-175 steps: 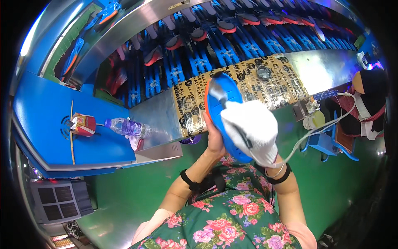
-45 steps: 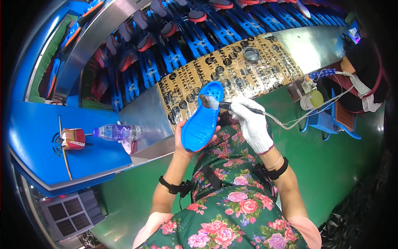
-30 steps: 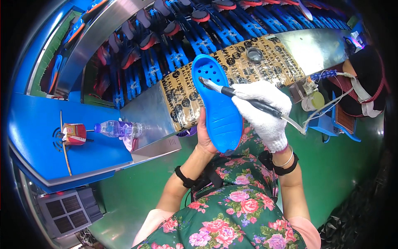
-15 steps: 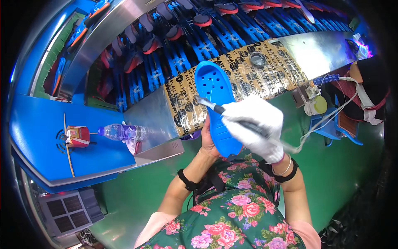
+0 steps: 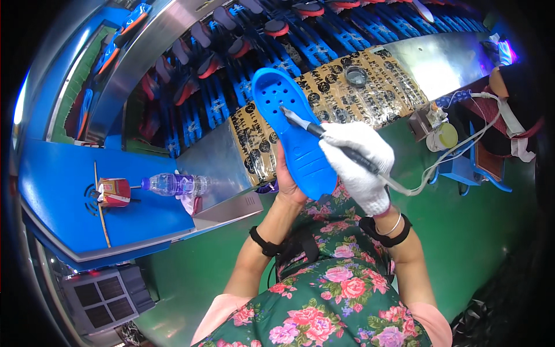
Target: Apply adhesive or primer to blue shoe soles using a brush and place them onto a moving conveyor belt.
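A bright blue shoe sole (image 5: 298, 144), with several round holes near its far end and ridged lines near its close end, slants up in front of me. My bare left hand (image 5: 289, 180) wraps around its left edge, some fingers hidden under it. In a white glove, my right hand (image 5: 359, 159) grips a dark-handled brush (image 5: 314, 128) like a pen. The bristle tip lies over the sole just below the holes; whether it touches cannot be told. A pale hose (image 5: 410, 189) trails off the brush's rear end to the right.
Behind the sole runs a metal ledge covered with printed brown tape (image 5: 381, 87), a small round dish (image 5: 355, 76) on it. Beyond stand blue racks with dark-and-red soles (image 5: 276, 28). A plastic bottle (image 5: 173, 184) and red carton (image 5: 114, 191) lie left; a yellow-lidded pot (image 5: 445, 136) hangs right.
The sole has shifted up and left and tilted further left, with my left hand on it. The brush tip has moved up toward the holes.
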